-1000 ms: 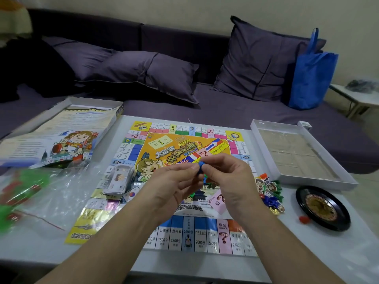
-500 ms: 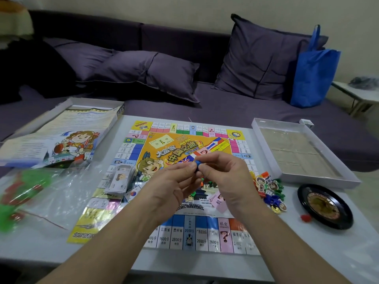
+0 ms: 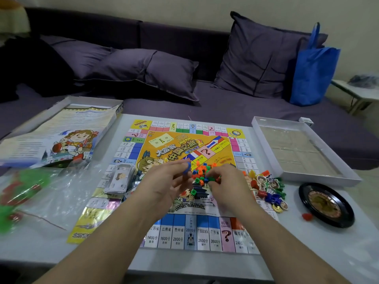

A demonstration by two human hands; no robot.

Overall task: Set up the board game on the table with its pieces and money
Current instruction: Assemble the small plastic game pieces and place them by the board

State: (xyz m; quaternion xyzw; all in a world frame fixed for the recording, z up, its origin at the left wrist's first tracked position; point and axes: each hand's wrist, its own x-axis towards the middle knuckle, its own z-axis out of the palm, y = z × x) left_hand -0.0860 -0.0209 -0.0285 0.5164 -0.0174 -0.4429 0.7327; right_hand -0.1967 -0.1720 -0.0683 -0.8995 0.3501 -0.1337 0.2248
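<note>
Two hands work over the game board (image 3: pixel 164 228), which lies flat mid-table (image 3: pixel 307 253). Left hand (image 3: pixel 164 185) pinches a small blue piece (image 3: pixel 187 168) btwn thumb and fingertips, raised just above the board. Right hand (image 3: pixel 227 181), fingers curled down, reaches into a heap of small plastic houses (image 3: pixel 202 173), orange, green and blue, at board centre; whether it grips one can't be told. Money stack (image 3: pixel 119 179) sits on the board at 9 o'clock of the hands. Tokens and coins (image 3: pixel 270 191) cluster at 3 o'clock, off the board edge; roulette wheel (image 3: pixel 326 203) beyond them. Box tray (image 3: pixel 266 148) at 2 o'clock, box lid (image 3: pixel 61 136) at 10.
</note>
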